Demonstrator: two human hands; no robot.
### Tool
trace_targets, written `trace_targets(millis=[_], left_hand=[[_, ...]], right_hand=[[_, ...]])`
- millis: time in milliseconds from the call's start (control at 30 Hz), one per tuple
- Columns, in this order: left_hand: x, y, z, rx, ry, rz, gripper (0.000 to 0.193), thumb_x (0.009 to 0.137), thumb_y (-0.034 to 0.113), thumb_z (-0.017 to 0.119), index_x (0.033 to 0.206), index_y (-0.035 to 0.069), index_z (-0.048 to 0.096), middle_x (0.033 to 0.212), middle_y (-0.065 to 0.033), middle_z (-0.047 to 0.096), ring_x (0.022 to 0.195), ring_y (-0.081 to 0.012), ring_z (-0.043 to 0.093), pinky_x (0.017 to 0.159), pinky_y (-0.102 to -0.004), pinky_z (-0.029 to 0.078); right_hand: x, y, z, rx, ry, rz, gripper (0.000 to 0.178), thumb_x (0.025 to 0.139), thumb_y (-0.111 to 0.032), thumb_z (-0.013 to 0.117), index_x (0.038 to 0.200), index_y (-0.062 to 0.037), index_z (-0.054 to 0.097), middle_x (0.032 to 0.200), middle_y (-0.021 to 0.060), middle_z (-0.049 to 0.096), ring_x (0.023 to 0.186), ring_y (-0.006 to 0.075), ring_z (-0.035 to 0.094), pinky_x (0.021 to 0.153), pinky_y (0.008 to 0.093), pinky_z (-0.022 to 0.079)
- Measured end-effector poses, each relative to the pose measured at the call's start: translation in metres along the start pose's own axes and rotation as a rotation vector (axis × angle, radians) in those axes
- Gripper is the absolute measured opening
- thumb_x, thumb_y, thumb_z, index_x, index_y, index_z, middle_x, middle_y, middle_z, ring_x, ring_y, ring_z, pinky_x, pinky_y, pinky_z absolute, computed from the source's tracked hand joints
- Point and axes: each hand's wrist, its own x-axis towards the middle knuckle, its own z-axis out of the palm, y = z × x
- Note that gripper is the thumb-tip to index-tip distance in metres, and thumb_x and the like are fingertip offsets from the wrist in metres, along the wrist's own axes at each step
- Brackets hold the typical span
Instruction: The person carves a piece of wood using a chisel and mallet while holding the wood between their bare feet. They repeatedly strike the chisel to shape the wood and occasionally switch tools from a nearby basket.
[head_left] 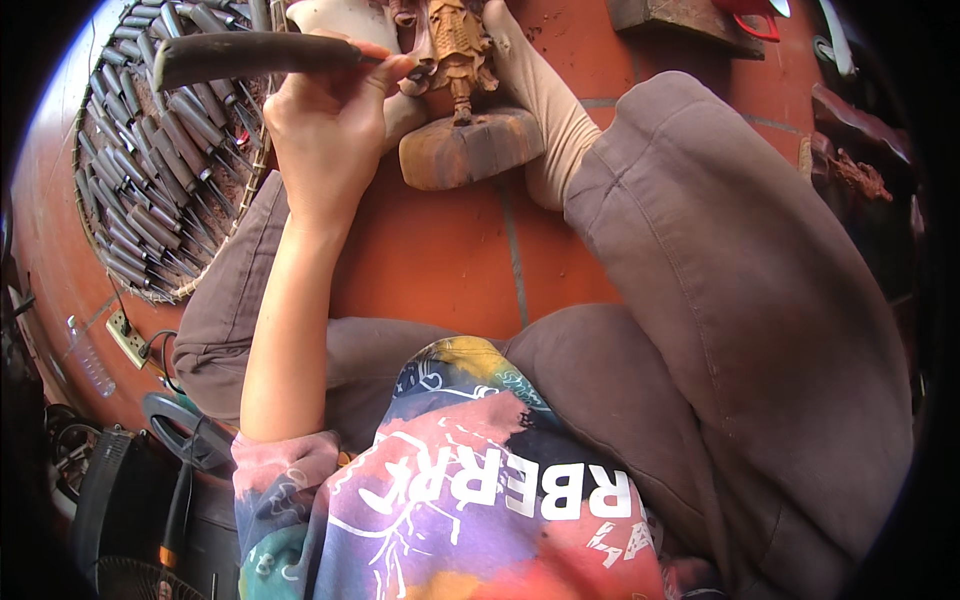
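At upper left, the carving tool [250, 58] is clamped in the left hand [330, 130]; light cuts are advised, with the wooden figurine [456, 50], upper centre, held steady.

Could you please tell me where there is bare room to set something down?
The red tiles between the figurine's wooden base and the brown trousers look bare; another mostly bare patch lies between the right foot and the wooden block. The basket is packed with carving tools.
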Motion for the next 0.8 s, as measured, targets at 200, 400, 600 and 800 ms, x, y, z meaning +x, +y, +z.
trace_targets(millis=[200,400,600,800], left_hand=[[0.007,0.01,-0.001,0.254,-0.081,0.151,0.009,0.082,0.0,0.07,0.086,0.001,0.061,0.074,-0.0082,0.07,0.073,-0.0138,0.071,0.064,-0.0251,0.052],[0.01,0.041,-0.001,0.345,-0.215,0.08,0.015,0.086,-0.01,0.062,0.1,-0.005,0.061,0.102,-0.0118,0.069,0.097,-0.0172,0.067,0.083,-0.0285,0.054],[0.004,0.088,0.003,-0.411,-0.259,0.149,0.048,0.101,0.033,0.048,0.13,-0.004,0.038,0.098,-0.0197,0.062,0.091,-0.0307,0.065,0.088,-0.0442,0.053],[0.006,0.109,0.044,0.026,-0.307,0.154,0.035,0.087,0.013,0.063,0.116,-0.002,0.053,0.095,-0.013,0.063,0.088,-0.0271,0.065,0.078,-0.0353,0.052]], right_hand=[[0.014,-0.017,-0.009,-0.022,0.004,-0.155,0.056,0.07,-0.014,0.074,0.121,-0.0018,0.055,0.099,0.0051,0.059,0.092,0.0136,0.057,0.082,0.0285,0.046],[0.017,-0.021,-0.022,-0.022,0.013,-0.242,0.056,0.071,-0.014,0.074,0.121,-0.0016,0.055,0.1,0.0058,0.059,0.092,0.0141,0.057,0.083,0.0288,0.046],[0.002,0.005,-0.043,0.09,0.038,-0.058,0.055,0.071,-0.014,0.073,0.122,-0.0014,0.055,0.1,0.0064,0.059,0.092,0.0145,0.057,0.083,0.0291,0.046],[-0.052,0.067,0.014,0.64,0.321,0.449,0.062,0.068,-0.023,0.08,0.12,-0.0005,0.053,0.095,0.0031,0.056,0.086,0.0108,0.055,0.081,0.0254,0.044]])
